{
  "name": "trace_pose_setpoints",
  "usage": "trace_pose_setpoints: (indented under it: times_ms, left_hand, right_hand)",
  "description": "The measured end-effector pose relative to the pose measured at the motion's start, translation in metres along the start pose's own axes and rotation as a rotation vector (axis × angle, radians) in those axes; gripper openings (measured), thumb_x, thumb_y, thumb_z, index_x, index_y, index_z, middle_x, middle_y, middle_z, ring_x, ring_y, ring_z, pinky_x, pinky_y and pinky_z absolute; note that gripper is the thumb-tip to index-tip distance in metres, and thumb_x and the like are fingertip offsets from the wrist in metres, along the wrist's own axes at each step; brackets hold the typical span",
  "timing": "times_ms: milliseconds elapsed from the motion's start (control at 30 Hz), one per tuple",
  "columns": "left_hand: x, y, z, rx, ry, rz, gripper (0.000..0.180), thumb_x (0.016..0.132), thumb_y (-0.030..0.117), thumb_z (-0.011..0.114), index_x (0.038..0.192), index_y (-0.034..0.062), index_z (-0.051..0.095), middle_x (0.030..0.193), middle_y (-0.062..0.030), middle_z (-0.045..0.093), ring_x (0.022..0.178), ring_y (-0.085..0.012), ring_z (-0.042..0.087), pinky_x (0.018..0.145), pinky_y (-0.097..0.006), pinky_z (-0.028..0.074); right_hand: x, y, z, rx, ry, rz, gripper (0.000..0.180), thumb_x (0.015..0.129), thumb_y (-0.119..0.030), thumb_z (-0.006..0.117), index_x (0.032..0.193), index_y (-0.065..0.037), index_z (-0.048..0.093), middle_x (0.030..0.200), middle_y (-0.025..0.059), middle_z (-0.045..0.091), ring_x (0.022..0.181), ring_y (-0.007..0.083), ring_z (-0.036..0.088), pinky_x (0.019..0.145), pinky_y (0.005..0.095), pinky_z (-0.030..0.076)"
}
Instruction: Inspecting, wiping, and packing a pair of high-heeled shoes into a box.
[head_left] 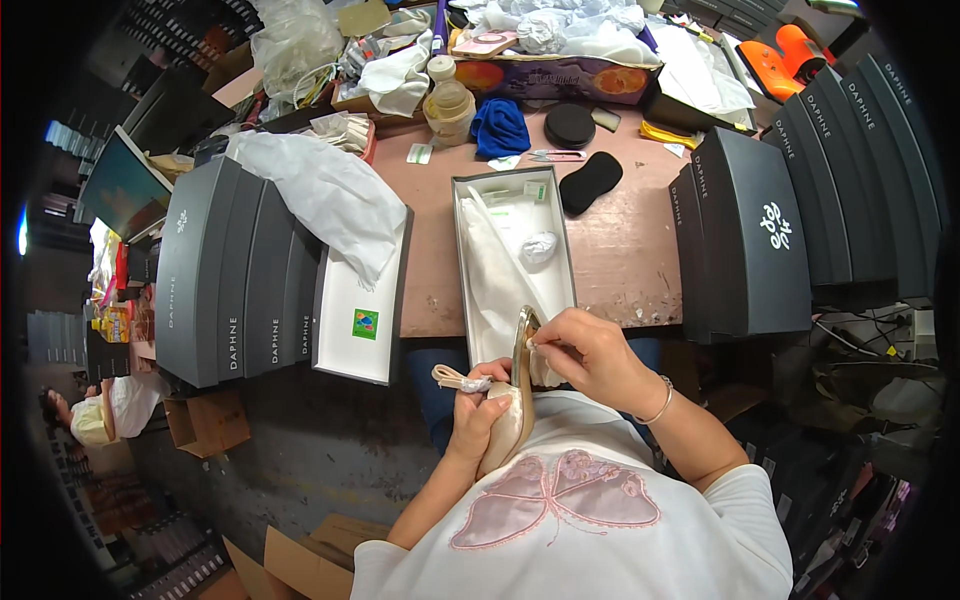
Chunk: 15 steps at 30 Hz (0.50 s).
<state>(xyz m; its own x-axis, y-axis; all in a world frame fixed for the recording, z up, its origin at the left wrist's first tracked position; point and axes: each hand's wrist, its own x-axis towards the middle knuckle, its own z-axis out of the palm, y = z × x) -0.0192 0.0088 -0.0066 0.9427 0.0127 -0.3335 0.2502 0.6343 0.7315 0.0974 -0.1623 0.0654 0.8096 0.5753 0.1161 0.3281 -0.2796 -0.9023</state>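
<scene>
Close to my body, above my lap, my left hand is wrapped round a beige shoe. The shoe is tilted, with its sole edge turned up and a looped strap sticking out to the left. My right hand pinches at the upper end of the shoe; a small pale bit shows at its fingertips, too hidden to name. Just beyond my hands lies an open shoe box with white tissue paper and a crumpled paper ball in it.
Dark shoe boxes stand at left beside a white-lined lid with tissue over it. More boxes stand at right. Behind are a bottle, blue cloth, round black tin, black pad and tweezers.
</scene>
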Motion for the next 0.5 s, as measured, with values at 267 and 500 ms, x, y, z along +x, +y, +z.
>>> trace_pose_setpoints:
  times_ms: [267,500]
  left_hand:
    - [-0.001,0.002,-0.002,-0.014,-0.002,-0.008,0.032,0.077,0.011,0.061,0.106,0.0023,0.05,0.12,-0.0118,0.049,0.105,-0.0171,0.051,0.093,-0.029,0.041]
    - [-0.006,0.001,0.001,0.049,0.017,-0.045,0.029,0.081,0.006,0.06,0.108,0.0027,0.049,0.121,-0.0113,0.049,0.104,-0.0157,0.051,0.092,-0.029,0.042]
  right_hand:
    - [-0.003,-0.007,0.015,0.055,-0.143,-0.016,0.013,0.081,-0.003,0.068,0.092,0.0,0.061,0.081,0.013,0.061,0.071,0.0275,0.062,0.065,0.0334,0.05]
    - [0.005,0.009,0.029,-0.367,-0.177,-0.14,0.01,0.08,-0.003,0.066,0.089,-0.003,0.061,0.081,0.0108,0.056,0.07,0.0293,0.059,0.064,0.0372,0.05]
